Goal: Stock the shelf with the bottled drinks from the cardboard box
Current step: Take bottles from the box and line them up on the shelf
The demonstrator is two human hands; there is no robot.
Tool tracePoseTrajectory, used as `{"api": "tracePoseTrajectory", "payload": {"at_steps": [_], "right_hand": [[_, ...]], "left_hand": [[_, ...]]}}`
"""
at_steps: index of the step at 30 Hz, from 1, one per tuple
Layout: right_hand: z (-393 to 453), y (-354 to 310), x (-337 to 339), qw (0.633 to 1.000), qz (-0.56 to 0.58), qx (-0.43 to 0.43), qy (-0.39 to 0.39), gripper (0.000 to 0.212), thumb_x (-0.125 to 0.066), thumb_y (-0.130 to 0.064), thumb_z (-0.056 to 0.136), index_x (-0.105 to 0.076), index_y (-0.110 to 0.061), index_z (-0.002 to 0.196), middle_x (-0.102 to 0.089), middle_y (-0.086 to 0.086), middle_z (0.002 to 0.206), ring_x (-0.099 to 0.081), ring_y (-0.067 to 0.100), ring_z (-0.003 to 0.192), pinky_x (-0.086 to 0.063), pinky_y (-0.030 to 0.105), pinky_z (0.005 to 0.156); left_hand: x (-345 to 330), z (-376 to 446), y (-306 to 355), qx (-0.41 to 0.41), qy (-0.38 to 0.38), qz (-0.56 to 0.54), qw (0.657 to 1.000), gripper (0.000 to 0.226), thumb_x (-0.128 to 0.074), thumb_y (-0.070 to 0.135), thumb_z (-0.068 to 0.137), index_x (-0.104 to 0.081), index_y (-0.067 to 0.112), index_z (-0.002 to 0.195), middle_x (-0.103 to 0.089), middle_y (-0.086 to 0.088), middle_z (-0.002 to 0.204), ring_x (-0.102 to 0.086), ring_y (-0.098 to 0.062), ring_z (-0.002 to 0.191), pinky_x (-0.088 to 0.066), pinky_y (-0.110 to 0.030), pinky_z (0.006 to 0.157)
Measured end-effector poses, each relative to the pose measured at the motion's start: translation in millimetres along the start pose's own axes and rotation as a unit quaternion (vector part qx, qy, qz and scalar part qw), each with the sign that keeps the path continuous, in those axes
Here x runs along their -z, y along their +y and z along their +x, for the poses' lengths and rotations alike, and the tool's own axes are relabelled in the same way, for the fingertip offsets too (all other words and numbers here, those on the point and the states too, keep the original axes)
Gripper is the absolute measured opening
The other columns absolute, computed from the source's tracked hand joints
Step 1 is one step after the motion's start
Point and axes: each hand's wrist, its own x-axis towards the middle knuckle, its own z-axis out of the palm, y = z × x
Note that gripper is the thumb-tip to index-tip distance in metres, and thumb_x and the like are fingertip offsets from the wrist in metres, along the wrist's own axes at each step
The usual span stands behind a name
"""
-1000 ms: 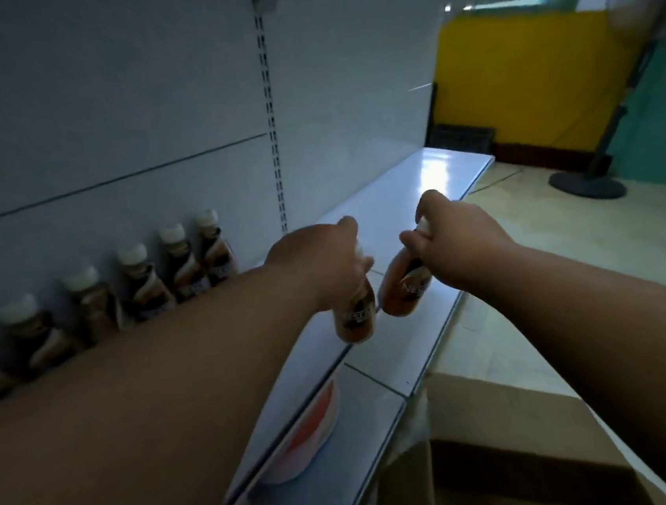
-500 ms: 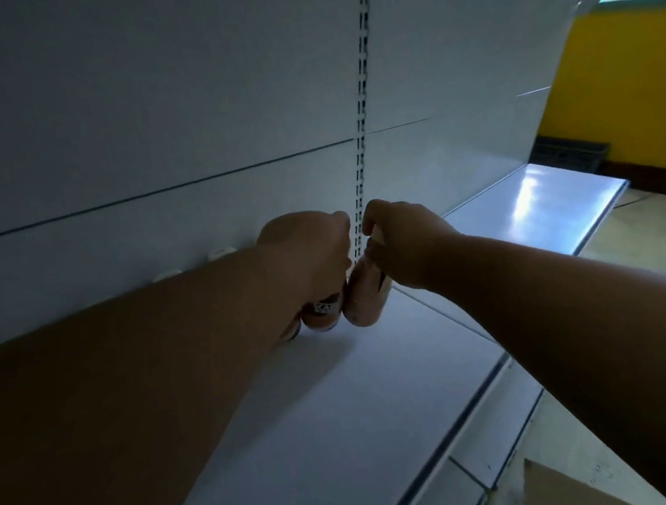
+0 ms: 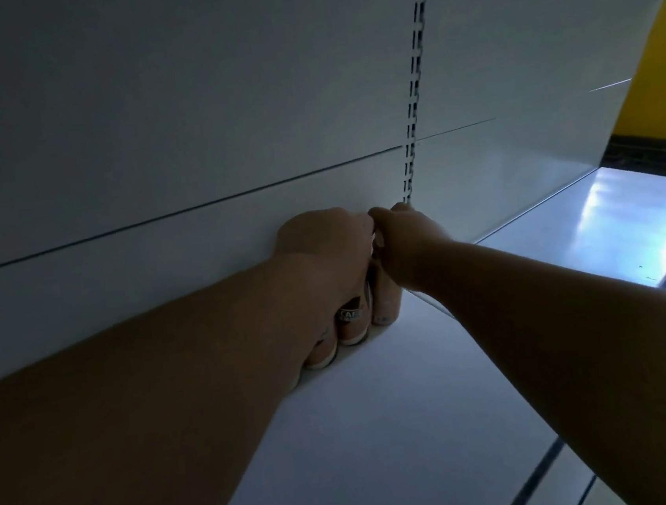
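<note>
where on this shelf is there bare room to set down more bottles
The shelf is bare in front of the bottles, out to its front edge, and on the bright section right of the slotted post. It is crowded at the back panel left of the post, where the left hand and right hand grip bottles.

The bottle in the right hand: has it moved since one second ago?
Yes. The bottle in the right hand went from above the shelf's front edge back to the rear panel, now standing on the shelf below the slotted upright.
</note>
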Motion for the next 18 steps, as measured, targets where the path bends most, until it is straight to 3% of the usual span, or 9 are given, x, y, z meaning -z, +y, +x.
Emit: {"api": "tracePoseTrajectory", "payload": {"at_steps": [4, 8, 11, 18], "right_hand": [[-10.1, -12.0, 11.3, 0.999, 0.023, -0.013, -0.036, 0.055, -0.057, -0.011, 0.083, -0.04, -0.027, 0.133, -0.043, 0.016, 0.126, -0.057, 0.035, 0.1, -0.052, 0.041, 0.079], [-38.1, -35.6, 31.0, 1.0, -0.014, -0.009, 0.021, 0.053, -0.058, -0.008, 0.083, -0.04, -0.022, 0.131, -0.043, 0.016, 0.127, -0.056, 0.035, 0.103, -0.053, 0.046, 0.084], [-65.9, -72.0, 38.7, 0.997, -0.034, 0.053, 0.054, 0.047, -0.064, -0.013, 0.08, -0.046, -0.019, 0.123, -0.05, 0.012, 0.119, -0.053, 0.031, 0.106, -0.05, 0.045, 0.086], [-119.5, -199.3, 13.5, 0.973, -0.008, 0.228, -0.037, 0.032, -0.058, -0.026, 0.085, -0.054, -0.015, 0.115, -0.054, 0.011, 0.109, -0.053, 0.029, 0.1, -0.041, 0.035, 0.079]], "left_hand": [[9.8, -19.8, -0.9, -0.005, 0.062, -0.029, 0.998, 0.029, -0.055, 0.02, 0.09, -0.047, 0.016, 0.117, -0.052, -0.009, 0.104, -0.041, -0.018, 0.067, -0.031, -0.032, 0.055], [34.1, -59.5, -8.3, 0.005, 0.063, -0.101, 0.993, 0.024, -0.058, 0.014, 0.086, -0.045, 0.016, 0.106, -0.048, -0.007, 0.103, -0.045, -0.021, 0.07, -0.03, -0.031, 0.056], [52.9, -108.1, -25.1, 0.022, 0.037, -0.126, 0.991, 0.016, -0.055, 0.014, 0.086, -0.044, 0.018, 0.098, -0.048, -0.006, 0.097, -0.043, -0.021, 0.07, -0.03, -0.033, 0.06], [88.5, -224.1, -111.9, 0.099, 0.001, -0.068, 0.993, 0.022, -0.055, 0.021, 0.086, -0.05, 0.014, 0.106, -0.051, -0.007, 0.097, -0.045, -0.023, 0.074, -0.041, -0.039, 0.066]]}}
